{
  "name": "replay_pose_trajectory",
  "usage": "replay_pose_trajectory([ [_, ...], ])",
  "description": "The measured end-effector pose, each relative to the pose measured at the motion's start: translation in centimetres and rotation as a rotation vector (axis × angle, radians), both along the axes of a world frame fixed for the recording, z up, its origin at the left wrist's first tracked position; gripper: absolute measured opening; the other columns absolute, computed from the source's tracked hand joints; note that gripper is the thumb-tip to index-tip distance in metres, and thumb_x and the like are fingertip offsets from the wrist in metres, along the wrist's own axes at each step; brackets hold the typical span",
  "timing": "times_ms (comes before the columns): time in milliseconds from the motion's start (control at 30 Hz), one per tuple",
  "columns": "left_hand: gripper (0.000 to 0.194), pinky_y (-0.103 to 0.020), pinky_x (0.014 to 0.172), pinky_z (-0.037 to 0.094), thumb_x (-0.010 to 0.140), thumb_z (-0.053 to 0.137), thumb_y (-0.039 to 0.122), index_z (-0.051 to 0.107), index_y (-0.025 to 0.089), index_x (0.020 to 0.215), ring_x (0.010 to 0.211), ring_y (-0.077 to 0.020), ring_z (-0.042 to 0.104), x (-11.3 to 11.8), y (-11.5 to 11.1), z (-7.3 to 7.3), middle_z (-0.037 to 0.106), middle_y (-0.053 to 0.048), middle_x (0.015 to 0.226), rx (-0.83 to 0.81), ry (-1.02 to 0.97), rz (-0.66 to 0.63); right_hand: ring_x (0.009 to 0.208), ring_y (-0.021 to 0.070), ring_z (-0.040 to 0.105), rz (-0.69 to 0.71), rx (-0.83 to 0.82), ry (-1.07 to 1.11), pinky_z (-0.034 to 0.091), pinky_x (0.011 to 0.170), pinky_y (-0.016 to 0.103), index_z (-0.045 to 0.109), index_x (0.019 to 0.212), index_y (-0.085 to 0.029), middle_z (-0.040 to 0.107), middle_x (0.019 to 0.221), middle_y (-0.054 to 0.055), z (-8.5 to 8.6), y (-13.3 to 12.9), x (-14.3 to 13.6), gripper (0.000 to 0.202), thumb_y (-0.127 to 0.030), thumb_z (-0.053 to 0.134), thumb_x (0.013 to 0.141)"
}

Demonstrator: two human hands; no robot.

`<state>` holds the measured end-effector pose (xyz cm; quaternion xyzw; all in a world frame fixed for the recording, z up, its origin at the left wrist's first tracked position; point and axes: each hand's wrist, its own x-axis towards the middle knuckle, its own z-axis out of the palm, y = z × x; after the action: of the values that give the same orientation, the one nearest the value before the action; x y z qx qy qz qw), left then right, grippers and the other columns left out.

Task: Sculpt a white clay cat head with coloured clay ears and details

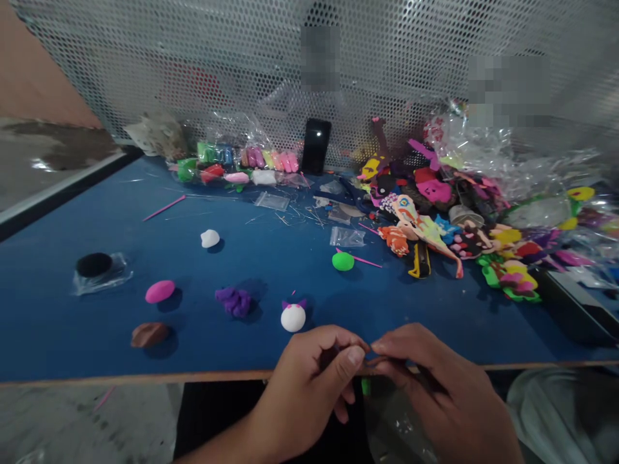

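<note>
**Grip Lay Half Hidden**

Left hand (309,380) and right hand (442,383) curled fingers toward thumbs, tips near each other; whether they held anything could not be told. Just beyond the left, a round white clay ball with purple pointed ears (293,318) sat on the blue tabletop (280,264).

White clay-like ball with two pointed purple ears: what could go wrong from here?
The left hand is close to the ball, so a bump might dent it. The left hand meets the right hand at the blue table's brown front edge, so any small piece between them could drop off.
</note>
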<state>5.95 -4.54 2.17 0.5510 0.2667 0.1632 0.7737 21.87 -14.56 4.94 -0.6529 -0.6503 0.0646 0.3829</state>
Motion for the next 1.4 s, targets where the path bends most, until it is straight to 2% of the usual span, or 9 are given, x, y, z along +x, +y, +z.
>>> replay_pose_trajectory([
  [267, 0.039, -0.018, 0.048, 0.047, 0.094, 0.052, 0.05, 0.067, 0.013, 0.09, 0.058, -0.0095, 0.054, -0.5, 0.4, 0.1, 0.056, -0.001, 0.071, 0.095, 0.045, -0.059, 0.08, 0.0138, 0.074, 0.003, 0.045, -0.028, 0.059, 0.07, 0.02, 0.065, 0.101, -0.027, 0.075, 0.091, -0.001, -0.4, 0.2, 0.2, 0.013, -0.02, 0.063, 0.09],
  [433, 0.036, -0.019, 0.05, 0.048, 0.09, 0.059, 0.049, 0.069, 0.013, 0.092, 0.06, -0.0098, 0.054, -0.5, 0.6, 0.5, 0.056, -0.001, 0.075, 0.073, 0.05, -0.095, 0.077, 0.0128, 0.074, -0.014, 0.03, -0.043, 0.059, 0.069, 0.017, 0.067, 0.099, -0.027, 0.076, 0.088, -0.003, -0.3, 0.2, 0.2, 0.012, -0.022, 0.066, 0.089],
  [700, 0.029, -0.018, 0.048, 0.048, 0.088, 0.063, 0.042, 0.069, 0.013, 0.089, 0.057, -0.0087, 0.052, -0.3, 1.0, 0.6, 0.054, 0.002, 0.066, 0.007, 0.069, -0.138, 0.081, 0.0134, 0.075, 0.014, 0.014, -0.049, 0.06, 0.071, 0.018, 0.065, 0.102, -0.028, 0.076, 0.091, -0.002, -0.3, 0.1, 0.5, 0.014, -0.02, 0.064, 0.09],
  [833, 0.027, -0.017, 0.047, 0.047, 0.089, 0.062, 0.041, 0.067, 0.014, 0.088, 0.053, -0.0074, 0.05, -0.3, 1.0, 0.3, 0.051, 0.004, 0.061, -0.018, 0.065, -0.123, 0.078, 0.0146, 0.074, -0.007, 0.019, -0.039, 0.06, 0.068, 0.02, 0.066, 0.099, -0.027, 0.075, 0.088, -0.001, -0.4, 0.1, 0.3, 0.012, -0.02, 0.065, 0.089],
  [967, 0.027, -0.016, 0.045, 0.047, 0.089, 0.063, 0.042, 0.066, 0.015, 0.087, 0.051, -0.0067, 0.05, -0.3, 0.8, 0.0, 0.052, 0.004, 0.061, -0.06, 0.036, -0.096, 0.075, 0.0147, 0.073, -0.023, 0.095, -0.008, 0.06, 0.066, 0.021, 0.066, 0.095, -0.026, 0.074, 0.084, -0.001, -0.5, 0.3, -0.2, 0.009, -0.02, 0.066, 0.089],
  [1233, 0.031, -0.017, 0.043, 0.048, 0.088, 0.065, 0.046, 0.067, 0.015, 0.09, 0.048, -0.0078, 0.052, 0.1, 0.9, -0.2, 0.054, 0.003, 0.056, -0.092, 0.009, 0.007, 0.076, 0.0167, 0.073, -0.203, 0.148, -0.011, 0.06, 0.067, 0.024, 0.069, 0.092, -0.025, 0.075, 0.086, 0.001, -2.1, 0.4, -1.2, 0.003, -0.024, 0.067, 0.089],
  [1400, 0.033, -0.017, 0.044, 0.049, 0.087, 0.067, 0.045, 0.073, 0.015, 0.096, 0.049, -0.008, 0.053, 0.2, 0.9, -0.3, 0.057, 0.002, 0.057, -0.098, 0.003, 0.02, 0.079, 0.0153, 0.072, -0.194, 0.169, 0.006, 0.059, 0.07, 0.022, 0.068, 0.093, -0.024, 0.074, 0.088, 0.001, -2.6, 0.4, -1.8, 0.008, -0.018, 0.065, 0.089],
])
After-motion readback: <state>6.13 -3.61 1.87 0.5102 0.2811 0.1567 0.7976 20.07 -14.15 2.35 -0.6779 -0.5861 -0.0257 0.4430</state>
